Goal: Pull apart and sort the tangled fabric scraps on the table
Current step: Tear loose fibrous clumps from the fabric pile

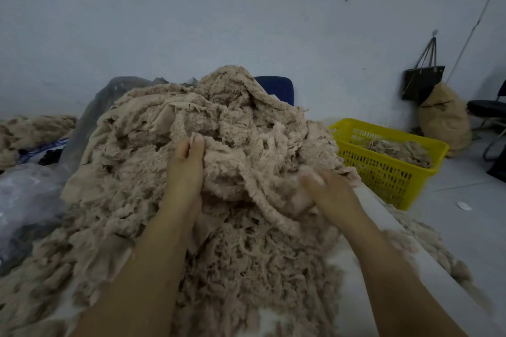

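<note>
Curling round a fold of the scraps [219, 107], the left grip [186, 169] holds it; the right grip [325, 189], blurred, touches them, openness unclear.

Dim, flat light, no hard shadows; right hand [325, 189] motion-blurred; wide-angle bend at edges.

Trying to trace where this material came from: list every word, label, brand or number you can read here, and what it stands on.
None: no readable text anywhere in this view. The fabric scraps, the yellow basket, the black bag hanging on the wall and the clear plastic bag show no legible print or label.
</note>
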The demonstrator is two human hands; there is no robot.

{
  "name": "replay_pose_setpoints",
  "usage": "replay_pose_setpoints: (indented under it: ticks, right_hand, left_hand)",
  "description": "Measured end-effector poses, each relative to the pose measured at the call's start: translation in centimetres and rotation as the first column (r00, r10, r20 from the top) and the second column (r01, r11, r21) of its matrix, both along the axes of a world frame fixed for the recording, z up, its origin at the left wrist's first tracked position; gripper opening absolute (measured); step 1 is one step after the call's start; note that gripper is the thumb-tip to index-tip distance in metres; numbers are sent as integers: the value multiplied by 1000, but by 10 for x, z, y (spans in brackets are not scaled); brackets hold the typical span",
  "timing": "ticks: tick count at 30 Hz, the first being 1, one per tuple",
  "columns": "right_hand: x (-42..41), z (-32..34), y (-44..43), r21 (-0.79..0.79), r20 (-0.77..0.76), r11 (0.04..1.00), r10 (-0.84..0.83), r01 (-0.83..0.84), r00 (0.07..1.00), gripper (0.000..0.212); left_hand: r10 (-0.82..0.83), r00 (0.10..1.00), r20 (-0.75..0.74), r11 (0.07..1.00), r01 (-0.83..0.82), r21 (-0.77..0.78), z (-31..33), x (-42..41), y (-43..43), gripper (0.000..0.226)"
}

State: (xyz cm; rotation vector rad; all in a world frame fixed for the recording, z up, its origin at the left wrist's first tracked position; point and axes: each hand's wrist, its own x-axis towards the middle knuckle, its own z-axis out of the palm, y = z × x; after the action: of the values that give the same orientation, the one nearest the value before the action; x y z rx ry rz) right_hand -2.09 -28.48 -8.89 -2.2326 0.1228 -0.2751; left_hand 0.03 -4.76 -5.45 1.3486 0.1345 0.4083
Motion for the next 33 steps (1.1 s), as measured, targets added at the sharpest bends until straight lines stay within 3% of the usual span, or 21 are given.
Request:
replay_pose_setpoints:
  ticks: [1,4,6,8,10,13,17,19,21,22,24,26,29,33]
  right_hand:
    - [-1,-1,7,-88,19,995,47,-45,999,50]
    - [-11,3,42,-128,66,956,275,-265,959,80]
    - [-13,2,57,-241,118,914,363,-328,924,56]
    - [-11,-1,53,-213,176,945,289,-250,941,21]
    - [-7,-9,39,-114,146,982,165,-149,975,19]
    - [-5,-20,24,-80,29,996,51,-48,998,42]
    - [-1,-26,15,-85,-15,995,-45,44,999,44]
    - [-1,-22,10,-187,-17,982,6,-9,1000,25]
    - [-4,-15,10,-265,-97,947,163,-183,982,18]
    - [-6,-12,11,-241,-154,921,275,-306,949,34]
    - [-14,-1,20,-85,-184,873,460,-480,869,72]
    - [-23,13,33,85,-53,841,539,-534,840,78]
    - [-24,25,55,253,151,833,468,-492,870,47]
    - [-13,22,68,237,263,947,154,-218,953,37]
  left_hand:
    - [-21,1000,21,1000,20,23,1,-2,-3,25]
    - [-132,987,90,979,115,170,-1,-9,-18,27]
    - [-185,976,117,935,138,328,-2,-12,-24,28]
    - [-139,978,155,921,70,383,-1,-11,-19,28]
    - [-33,989,144,982,6,186,7,-10,-8,28]
    - [-9,1000,22,988,12,-155,13,-9,3,20]
    - [-51,998,-38,973,41,-227,14,-17,-2,22]
    - [-85,996,-8,972,81,-221,16,-19,-2,18]
    - [-137,990,21,975,138,-175,18,-21,-4,17]
    - [-169,985,27,974,171,-148,18,-21,-7,18]
    - [-239,971,30,967,240,-87,18,-24,-13,21]
    - [-296,954,38,955,296,-6,16,-24,-18,22]
    - [-393,918,54,916,385,111,14,-29,-27,25]
    - [-339,938,71,895,299,332,10,-35,-38,41]
